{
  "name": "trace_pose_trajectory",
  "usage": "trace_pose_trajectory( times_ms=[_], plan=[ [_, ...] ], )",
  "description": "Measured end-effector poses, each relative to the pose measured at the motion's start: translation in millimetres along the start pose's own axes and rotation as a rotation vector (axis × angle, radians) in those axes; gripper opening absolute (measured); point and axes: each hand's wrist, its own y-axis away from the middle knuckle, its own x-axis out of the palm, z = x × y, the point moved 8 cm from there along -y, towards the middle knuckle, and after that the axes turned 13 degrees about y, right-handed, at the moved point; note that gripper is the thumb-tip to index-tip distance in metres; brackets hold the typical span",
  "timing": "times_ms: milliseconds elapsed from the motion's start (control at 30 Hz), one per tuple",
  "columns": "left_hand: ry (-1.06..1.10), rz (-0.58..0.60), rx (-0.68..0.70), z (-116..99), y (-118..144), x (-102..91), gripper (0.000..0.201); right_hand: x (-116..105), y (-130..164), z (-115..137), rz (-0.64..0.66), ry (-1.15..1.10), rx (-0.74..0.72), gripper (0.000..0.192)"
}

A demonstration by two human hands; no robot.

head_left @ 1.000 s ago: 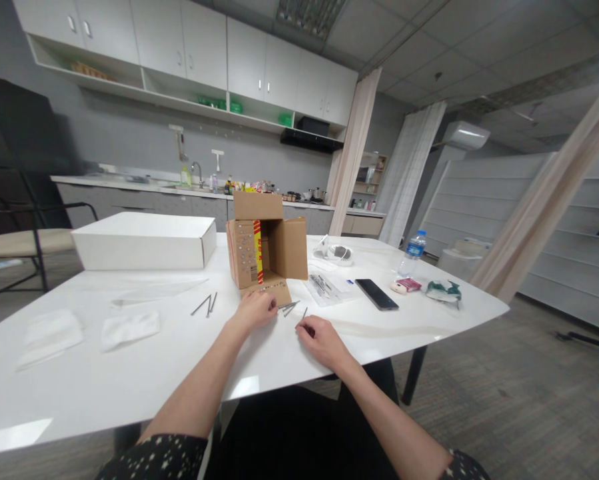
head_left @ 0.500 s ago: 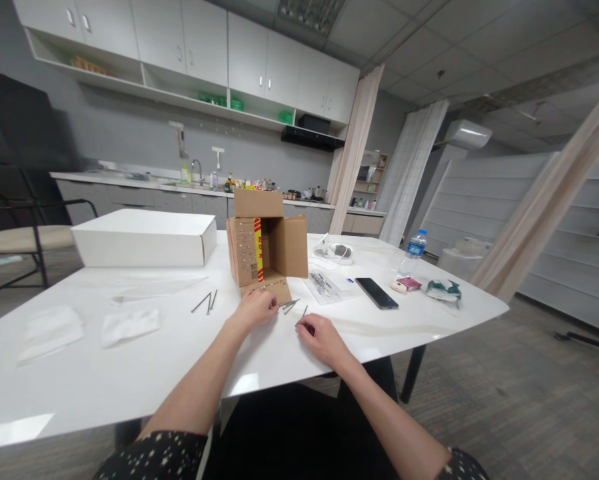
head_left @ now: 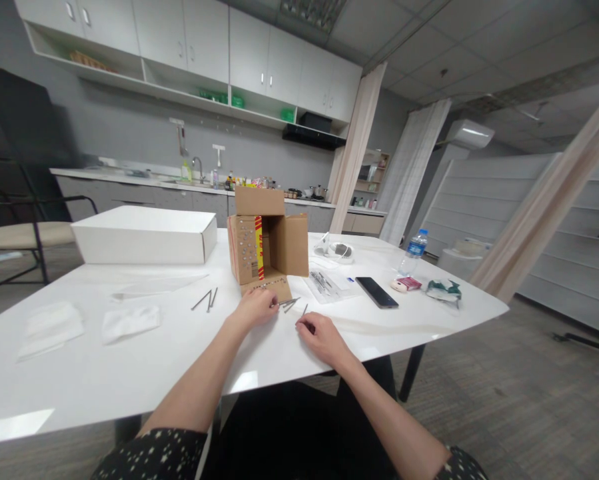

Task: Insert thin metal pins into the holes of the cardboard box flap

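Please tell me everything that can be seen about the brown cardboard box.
The cardboard box stands on the white table, its open side facing the person. One flap rises at the top, another swings out right, and a lower flap extends forward. Left of the opening, a panel bears small pale spots and a yellow-red strip. The left hand overlaps the lower flap in view; contact is unclear.

Slight tilt of the head view, white box [head_left: 144,237] higher in frame.
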Motion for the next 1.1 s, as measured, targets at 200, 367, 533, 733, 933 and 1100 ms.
trace_pose_trajectory(
  times_ms=[200,367,533,733,933,1100],
  plan=[
    [0.005,-0.012,0.013,2.3,-1.4,1.3,0.022,-1.0,0.3,1.0,-0.003,0.0,0.005,0.017],
    [0.008,-0.024,0.0,3.1,-2.3,0.1,0.021,-1.9,0.0,2.0,-0.005,0.001,0.001,0.017],
    [0.004,-0.01,-0.008,1.2,-1.1,-0.8,0.019,-0.8,0.0,0.9,-0.006,0.004,-0.002,0.017],
    [-0.011,0.013,0.002,-3.3,0.6,-2.1,0.018,-0.9,0.1,-0.4,-0.007,0.0,-0.003,0.017],
    [0.012,0.009,0.019,-0.8,-1.4,1.2,0.018,-1.4,0.0,0.9,-0.013,0.001,-0.011,0.017],
    [0.013,0.011,0.031,0.9,-2.1,4.1,0.018,-1.1,0.3,0.3,-0.015,0.0,-0.008,0.017]
  ],
)
